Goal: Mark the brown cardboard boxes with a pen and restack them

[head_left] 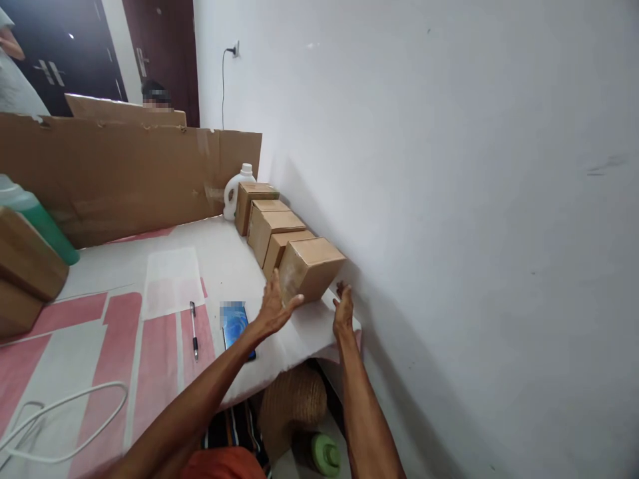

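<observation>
On the table along the wall runs a row of several brown cardboard boxes, the nearest cardboard box standing at the right corner. Beside its left face is my left hand, fingers spread and thumb out; whether it touches the cardboard I cannot tell. My right hand is raised on the other side, close to the wall, its fingers apart and a small gap between it and the box. Neither hand grips anything. A smartphone lies left of my left hand, with a pen farther left.
A white jug stands behind the row, before a cardboard partition. Stacked boxes and a green-filled bottle are at left. A white cable loops nearby. Below the table edge is a green-lidded bottle. Two people are beyond the partition.
</observation>
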`<state>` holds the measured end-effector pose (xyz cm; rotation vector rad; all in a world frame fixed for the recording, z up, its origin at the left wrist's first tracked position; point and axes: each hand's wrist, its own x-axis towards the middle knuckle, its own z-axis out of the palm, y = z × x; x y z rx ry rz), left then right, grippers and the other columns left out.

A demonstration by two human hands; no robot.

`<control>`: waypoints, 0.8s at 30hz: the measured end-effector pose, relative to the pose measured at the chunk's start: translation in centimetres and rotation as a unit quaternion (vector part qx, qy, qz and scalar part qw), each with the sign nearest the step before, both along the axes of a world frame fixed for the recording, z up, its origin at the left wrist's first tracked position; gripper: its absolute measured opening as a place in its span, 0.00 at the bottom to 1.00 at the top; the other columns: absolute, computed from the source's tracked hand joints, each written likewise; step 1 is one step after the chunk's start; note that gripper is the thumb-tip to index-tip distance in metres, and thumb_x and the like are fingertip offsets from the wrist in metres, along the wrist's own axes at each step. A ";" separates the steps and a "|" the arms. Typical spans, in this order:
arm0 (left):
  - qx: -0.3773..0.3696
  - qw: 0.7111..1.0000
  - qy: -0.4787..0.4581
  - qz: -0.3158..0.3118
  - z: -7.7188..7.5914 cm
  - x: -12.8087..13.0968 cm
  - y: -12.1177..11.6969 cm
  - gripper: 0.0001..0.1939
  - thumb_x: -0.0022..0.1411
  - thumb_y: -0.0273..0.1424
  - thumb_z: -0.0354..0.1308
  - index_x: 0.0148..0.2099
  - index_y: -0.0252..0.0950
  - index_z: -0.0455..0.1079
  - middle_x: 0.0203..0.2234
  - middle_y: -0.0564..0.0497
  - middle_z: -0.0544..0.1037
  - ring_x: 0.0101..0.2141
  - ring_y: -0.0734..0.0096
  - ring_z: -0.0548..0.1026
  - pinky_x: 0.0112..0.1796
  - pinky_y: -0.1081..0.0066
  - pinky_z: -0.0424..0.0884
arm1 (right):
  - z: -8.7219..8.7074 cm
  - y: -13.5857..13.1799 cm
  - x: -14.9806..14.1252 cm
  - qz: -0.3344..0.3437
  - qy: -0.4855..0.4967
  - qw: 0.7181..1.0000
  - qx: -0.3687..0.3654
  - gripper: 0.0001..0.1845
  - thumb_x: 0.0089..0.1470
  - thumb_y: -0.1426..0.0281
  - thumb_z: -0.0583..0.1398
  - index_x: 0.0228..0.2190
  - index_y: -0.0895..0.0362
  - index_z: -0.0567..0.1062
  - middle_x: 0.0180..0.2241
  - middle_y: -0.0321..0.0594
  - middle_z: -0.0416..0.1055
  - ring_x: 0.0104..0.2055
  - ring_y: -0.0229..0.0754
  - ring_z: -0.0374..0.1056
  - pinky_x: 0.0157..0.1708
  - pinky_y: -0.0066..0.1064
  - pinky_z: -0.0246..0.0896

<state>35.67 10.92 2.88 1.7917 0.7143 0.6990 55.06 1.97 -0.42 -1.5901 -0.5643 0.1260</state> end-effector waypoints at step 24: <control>0.108 0.849 0.030 0.516 -0.4 -33.8 -6.6 0.38 0.71 0.52 0.59 0.75 0.45 0.57 0.63 0.38 0.69 0.63 0.44 0.70 0.63 0.40 0.69 | -1.0 4.3 -37.2 0.484 0.082 0.869 0.055 0.30 0.66 0.54 0.64 0.64 0.50 0.71 0.65 0.51 0.72 0.64 0.55 0.71 0.62 0.53 0.71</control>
